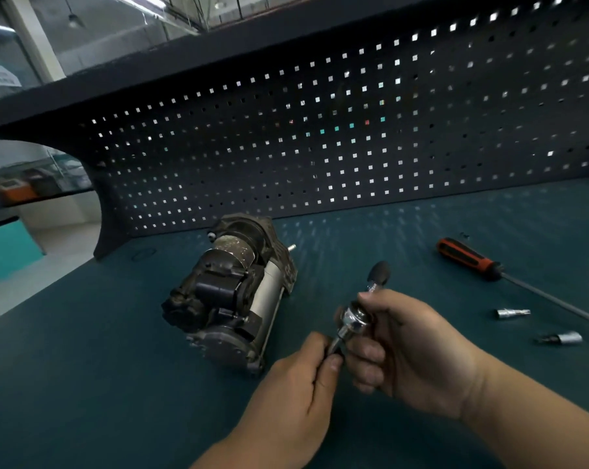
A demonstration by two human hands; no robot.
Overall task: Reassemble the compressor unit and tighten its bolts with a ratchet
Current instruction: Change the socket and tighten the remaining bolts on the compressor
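The compressor unit [232, 299] lay on its side on the teal bench [83, 367], dark and grimy, with one end towards the pegboard [286, 147] and the other towards the person. It sat just left of both hands and touched neither.

Beside it the ratchet [354, 319] was held above the bench. The right hand [411, 350] was curled round the shaft just behind the shiny head, and the black handle end stuck out past the knuckles towards the pegboard. Below the head hung a short dark bit [336, 345]. The left hand [296, 384] pinched it between thumb and curled fingers [335, 362], close against the right hand's fingers.

Further right, well apart from the hands, an orange and black screwdriver [469, 258] lay on the bench with its long shaft running to the frame's edge. Two small metal sockets [511, 313] lay near that shaft.
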